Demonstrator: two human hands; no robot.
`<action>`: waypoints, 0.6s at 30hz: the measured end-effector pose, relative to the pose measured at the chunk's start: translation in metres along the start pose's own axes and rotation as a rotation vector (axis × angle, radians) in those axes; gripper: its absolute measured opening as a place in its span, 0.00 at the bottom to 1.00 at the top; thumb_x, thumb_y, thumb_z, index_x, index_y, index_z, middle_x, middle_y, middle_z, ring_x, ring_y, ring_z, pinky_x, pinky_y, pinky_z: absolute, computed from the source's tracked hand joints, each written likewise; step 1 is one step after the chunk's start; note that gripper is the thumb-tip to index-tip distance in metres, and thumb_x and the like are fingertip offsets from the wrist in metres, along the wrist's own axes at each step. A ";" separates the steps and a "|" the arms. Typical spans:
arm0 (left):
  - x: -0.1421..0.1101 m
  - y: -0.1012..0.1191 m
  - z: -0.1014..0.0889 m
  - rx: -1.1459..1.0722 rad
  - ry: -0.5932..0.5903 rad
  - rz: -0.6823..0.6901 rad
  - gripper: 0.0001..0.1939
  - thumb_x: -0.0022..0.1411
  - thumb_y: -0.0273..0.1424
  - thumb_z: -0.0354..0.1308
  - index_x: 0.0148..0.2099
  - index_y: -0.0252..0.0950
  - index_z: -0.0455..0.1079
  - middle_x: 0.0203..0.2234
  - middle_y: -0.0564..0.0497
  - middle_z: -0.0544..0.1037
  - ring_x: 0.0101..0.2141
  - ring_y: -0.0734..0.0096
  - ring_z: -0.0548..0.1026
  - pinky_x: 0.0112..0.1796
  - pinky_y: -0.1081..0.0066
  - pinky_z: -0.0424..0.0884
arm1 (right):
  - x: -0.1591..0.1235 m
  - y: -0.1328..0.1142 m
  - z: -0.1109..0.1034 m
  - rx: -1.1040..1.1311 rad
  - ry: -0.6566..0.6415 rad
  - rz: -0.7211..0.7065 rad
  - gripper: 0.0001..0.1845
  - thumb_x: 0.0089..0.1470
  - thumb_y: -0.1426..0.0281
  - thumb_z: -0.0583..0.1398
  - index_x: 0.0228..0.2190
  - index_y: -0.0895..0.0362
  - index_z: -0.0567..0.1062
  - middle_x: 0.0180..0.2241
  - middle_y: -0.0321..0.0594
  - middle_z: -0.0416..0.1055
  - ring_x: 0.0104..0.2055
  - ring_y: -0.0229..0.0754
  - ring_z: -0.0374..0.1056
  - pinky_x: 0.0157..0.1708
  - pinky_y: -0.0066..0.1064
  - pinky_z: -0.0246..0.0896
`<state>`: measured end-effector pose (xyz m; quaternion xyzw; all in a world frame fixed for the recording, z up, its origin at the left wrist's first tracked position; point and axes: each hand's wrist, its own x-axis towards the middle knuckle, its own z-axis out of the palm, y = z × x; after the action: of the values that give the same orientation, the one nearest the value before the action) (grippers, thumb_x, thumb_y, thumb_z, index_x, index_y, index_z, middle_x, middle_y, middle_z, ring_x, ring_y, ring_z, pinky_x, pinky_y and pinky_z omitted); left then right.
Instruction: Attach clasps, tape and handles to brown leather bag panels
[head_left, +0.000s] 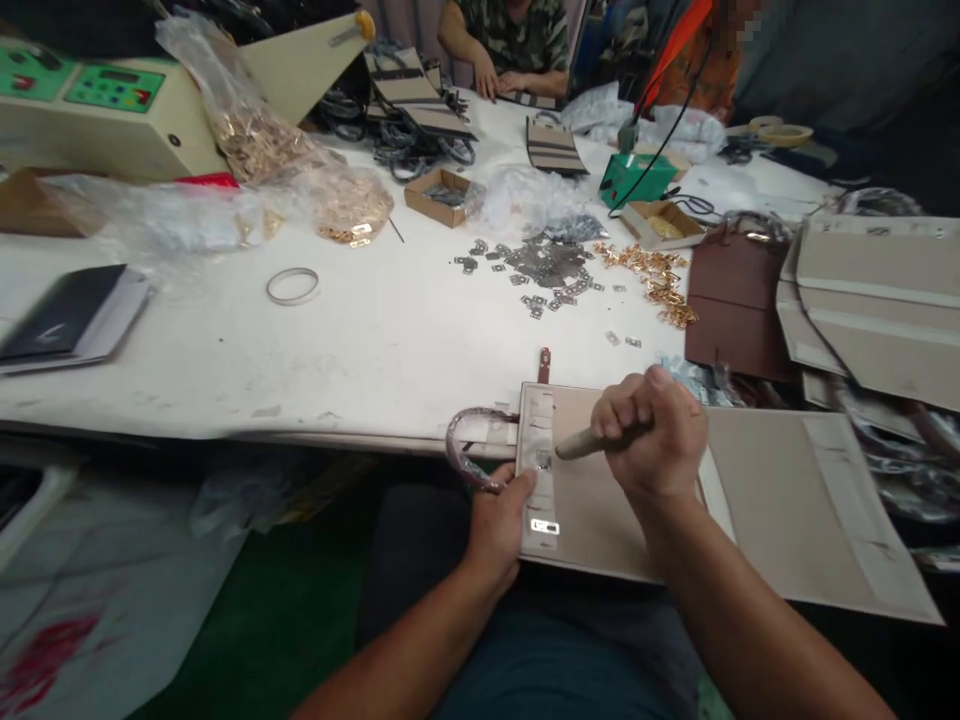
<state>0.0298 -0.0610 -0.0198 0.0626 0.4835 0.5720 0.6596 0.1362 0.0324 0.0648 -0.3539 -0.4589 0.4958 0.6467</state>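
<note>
My left hand (499, 520) pinches the left edge of a beige bag panel (600, 520), thumb on top. A dark curved handle (459, 440) in clear wrap sticks out from that edge, and a brown strap (544, 366) with metal fittings projects past the far edge. My right hand (660, 430) is wrapped round a tan, stick-like tool (581, 443). The tool's rounded end points left, close to a small metal plate (543, 459) on the panel's pale strip. Nearer me on the strip is a shiny metal plate (544, 527).
Grey metal plates (551, 265) and gold fittings (660, 270) lie scattered on the white table (360, 350). Bag panels (877, 290) are stacked at right. A tape ring (292, 286), dark notebook (67, 315) and beige machine (127, 120) are at left. Another person (510, 50) works across the table.
</note>
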 end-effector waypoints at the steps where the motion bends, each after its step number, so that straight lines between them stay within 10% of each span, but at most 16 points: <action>1: 0.000 0.000 0.000 -0.001 0.001 -0.005 0.14 0.49 0.36 0.69 0.36 0.33 0.78 0.23 0.51 0.80 0.25 0.66 0.77 0.29 0.71 0.69 | 0.000 0.002 0.002 -0.001 0.000 -0.019 0.26 0.62 0.58 0.61 0.18 0.53 0.58 0.16 0.28 0.51 0.15 0.33 0.52 0.15 0.29 0.51; 18: 0.002 -0.003 -0.003 0.016 0.004 -0.010 0.14 0.50 0.38 0.68 0.35 0.33 0.77 0.21 0.53 0.75 0.24 0.71 0.72 0.27 0.73 0.66 | -0.013 -0.002 0.021 -0.337 -0.257 -0.148 0.27 0.64 0.60 0.61 0.15 0.52 0.62 0.15 0.32 0.57 0.16 0.36 0.56 0.17 0.32 0.54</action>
<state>0.0295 -0.0615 -0.0240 0.0645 0.4896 0.5649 0.6611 0.1160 0.0191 0.0706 -0.3563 -0.6387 0.4044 0.5492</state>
